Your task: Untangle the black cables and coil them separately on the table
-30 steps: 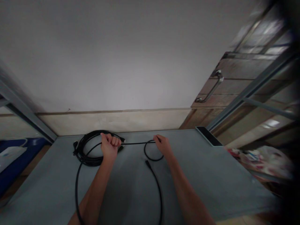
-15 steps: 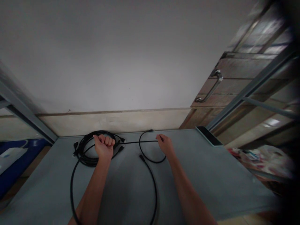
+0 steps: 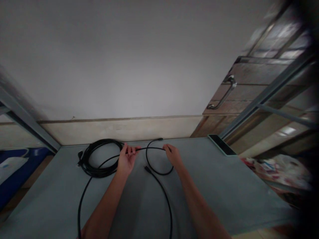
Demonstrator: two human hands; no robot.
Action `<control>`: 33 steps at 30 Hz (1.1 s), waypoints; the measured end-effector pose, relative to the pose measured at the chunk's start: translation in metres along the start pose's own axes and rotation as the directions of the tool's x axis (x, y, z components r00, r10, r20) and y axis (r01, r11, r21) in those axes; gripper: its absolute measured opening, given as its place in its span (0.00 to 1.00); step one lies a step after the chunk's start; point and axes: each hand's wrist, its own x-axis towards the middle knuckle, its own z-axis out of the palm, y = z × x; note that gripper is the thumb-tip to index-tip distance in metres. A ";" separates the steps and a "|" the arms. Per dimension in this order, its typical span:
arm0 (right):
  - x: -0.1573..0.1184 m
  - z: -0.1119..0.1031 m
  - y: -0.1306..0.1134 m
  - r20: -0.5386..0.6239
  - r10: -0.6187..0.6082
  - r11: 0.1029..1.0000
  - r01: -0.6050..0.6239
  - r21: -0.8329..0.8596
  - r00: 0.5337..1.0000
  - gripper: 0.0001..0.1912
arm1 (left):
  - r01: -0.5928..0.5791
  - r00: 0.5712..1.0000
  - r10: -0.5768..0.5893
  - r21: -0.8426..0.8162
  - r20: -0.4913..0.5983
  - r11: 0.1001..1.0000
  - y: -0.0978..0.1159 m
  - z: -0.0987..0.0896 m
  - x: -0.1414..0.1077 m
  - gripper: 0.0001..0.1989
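Observation:
A black cable (image 3: 152, 148) runs between my two hands, slightly bowed above the grey table (image 3: 214, 186). My left hand (image 3: 127, 158) is closed on it, palm turned up, beside a coil of black cables (image 3: 91, 171). To the right, my right hand (image 3: 171, 154) pinches the same cable. From my left hand the cable crosses over the coil and drops toward the table's near edge. A loop of it hangs or lies below my right hand; one end with a plug (image 3: 160, 139) rests near the back edge. Another plug (image 3: 147, 169) lies between my forearms.
A phone-like flat device (image 3: 222, 145) with a pale green rim lies at the table's back right corner. Behind the table stands a wall (image 3: 129, 73). Grey metal posts rise at both sides, and a wooden door with a metal handle (image 3: 224, 94) is at the right.
My left hand has moved right along the cable, nearer my right hand, and its fingers have turned toward the right. The right hand has shifted slightly left. The cable between them is shorter and bowed.

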 end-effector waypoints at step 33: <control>-0.003 -0.013 -0.008 0.066 -0.069 0.997 0.071 -0.035 0.995 0.19 | 0.069 0.995 -0.076 0.105 0.063 0.992 -0.021 0.019 -0.005 0.33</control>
